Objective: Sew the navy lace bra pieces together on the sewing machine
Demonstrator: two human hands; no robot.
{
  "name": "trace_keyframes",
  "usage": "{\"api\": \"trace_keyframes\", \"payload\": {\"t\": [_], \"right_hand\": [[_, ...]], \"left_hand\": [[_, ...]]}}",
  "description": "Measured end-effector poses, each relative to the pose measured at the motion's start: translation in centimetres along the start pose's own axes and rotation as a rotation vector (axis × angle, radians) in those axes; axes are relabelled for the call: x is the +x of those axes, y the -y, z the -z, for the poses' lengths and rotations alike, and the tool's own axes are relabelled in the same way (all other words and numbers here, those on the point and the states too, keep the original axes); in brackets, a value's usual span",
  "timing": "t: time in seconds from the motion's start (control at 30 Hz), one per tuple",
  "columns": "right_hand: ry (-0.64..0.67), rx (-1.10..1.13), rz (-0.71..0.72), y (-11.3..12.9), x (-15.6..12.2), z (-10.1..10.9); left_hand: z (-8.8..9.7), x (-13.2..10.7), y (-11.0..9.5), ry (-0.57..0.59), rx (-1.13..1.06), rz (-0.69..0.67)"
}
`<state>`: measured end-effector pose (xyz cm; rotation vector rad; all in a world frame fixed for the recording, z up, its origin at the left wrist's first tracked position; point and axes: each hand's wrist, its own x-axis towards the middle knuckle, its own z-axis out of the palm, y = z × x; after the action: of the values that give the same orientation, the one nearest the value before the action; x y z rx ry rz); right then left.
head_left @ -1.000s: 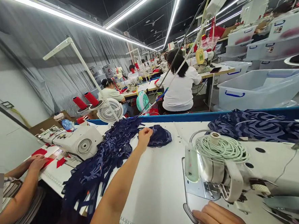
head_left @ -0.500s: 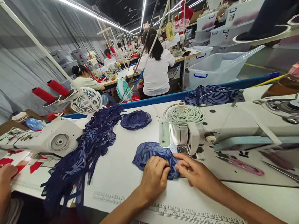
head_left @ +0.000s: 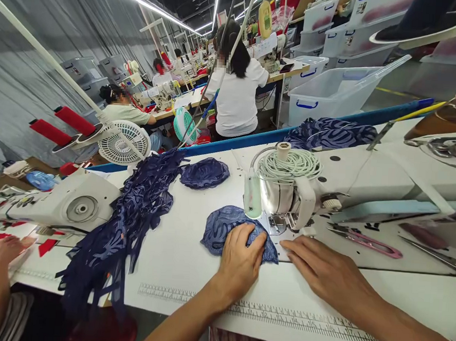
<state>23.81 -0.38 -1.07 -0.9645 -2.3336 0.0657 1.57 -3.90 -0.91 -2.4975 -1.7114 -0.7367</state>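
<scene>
A dark blue patterned fabric piece (head_left: 219, 226), rounded with a pointed right end, lies on the white sewing table just left of the presser foot (head_left: 279, 224). My left hand (head_left: 242, 256) rests on top of it, fingers bent and gripping the cloth near its middle. To the right, my right hand (head_left: 319, 261) lies low over the machine bed with fingers stretched out, apart from the fabric and holding nothing. The sewing machine head (head_left: 284, 194) stands just beyond both hands, a coil of pale green cord (head_left: 290, 165) on top of it.
Left of me lies a heap of navy fabric strips (head_left: 133, 211), with a stacked blue piece (head_left: 204, 173) beyond. Pink-handled snips (head_left: 378, 244) and scissors (head_left: 435, 255) are at the right. A co-worker's hands (head_left: 2, 254) handle red cloth at far left. A ruler (head_left: 281, 318) runs along the front edge.
My right hand has let go of the fabric's right end and moved right, its fingers straightening. The fabric lies flatter, its pointed corner showing. My left hand stays on it. The view has shifted slightly.
</scene>
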Motion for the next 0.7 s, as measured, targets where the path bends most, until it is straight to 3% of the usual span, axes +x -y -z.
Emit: {"api": "trace_keyframes", "payload": {"t": [0.27, 0.4, 0.57, 0.7], "right_hand": [[0.076, 0.189, -0.044, -0.1, 0.0, 0.1], [0.079, 0.231, 0.018, 0.5, 0.8, 0.0], [-0.005, 0.242, 0.117, 0.3, 1.0, -0.3], [-0.117, 0.271, 0.154, -0.4, 1.1, -1.3]], "left_hand": [[0.1, 0.1, 0.0, 0.032, -0.002, 0.005], [0.4, -0.2, 0.0, 0.057, 0.015, 0.02], [2.6, -1.0, 0.7, 0.092, 0.034, 0.014], [4.8, 1.7, 3.7, 0.03, -0.014, 0.14]]}}
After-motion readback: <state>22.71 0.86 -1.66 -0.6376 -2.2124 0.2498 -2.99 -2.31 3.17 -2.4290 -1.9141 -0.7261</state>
